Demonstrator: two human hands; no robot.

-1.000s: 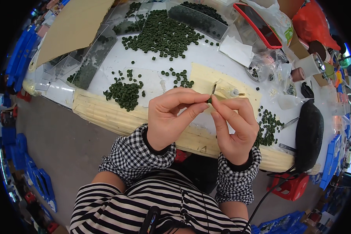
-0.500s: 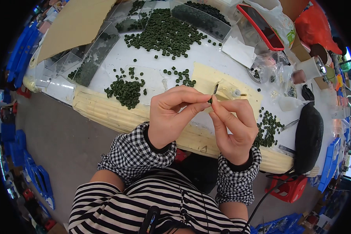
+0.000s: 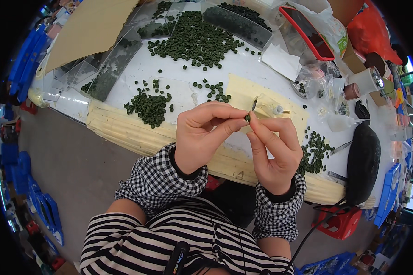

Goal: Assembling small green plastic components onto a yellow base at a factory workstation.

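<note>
Between my two hands, over the table's near edge, is a small dark green round piece point(image 3: 247, 118). My left hand point(image 3: 206, 133) pinches it between thumb and forefinger. My right hand point(image 3: 276, 149) has its fingertips pressed against the same piece from the other side. To the left of my left hand lies a loose pile of similar small green round pieces point(image 3: 149, 108). Another scatter of green pieces point(image 3: 315, 149) lies right of my right hand. A small holder with a metal tip point(image 3: 276, 110) stands on the cream sheet just beyond my fingers.
A large heap of green pieces point(image 3: 195, 39) covers the table's far middle. Clear plastic trays point(image 3: 112, 64) and a cardboard sheet point(image 3: 87, 30) are at far left. A red-cased phone point(image 3: 307, 34), white paper point(image 3: 281, 61) and a black pouch point(image 3: 363, 160) lie at right.
Both hands stay almost in place. The pinched piece shows slightly more between the fingertips, and the view has shifted a little.
</note>
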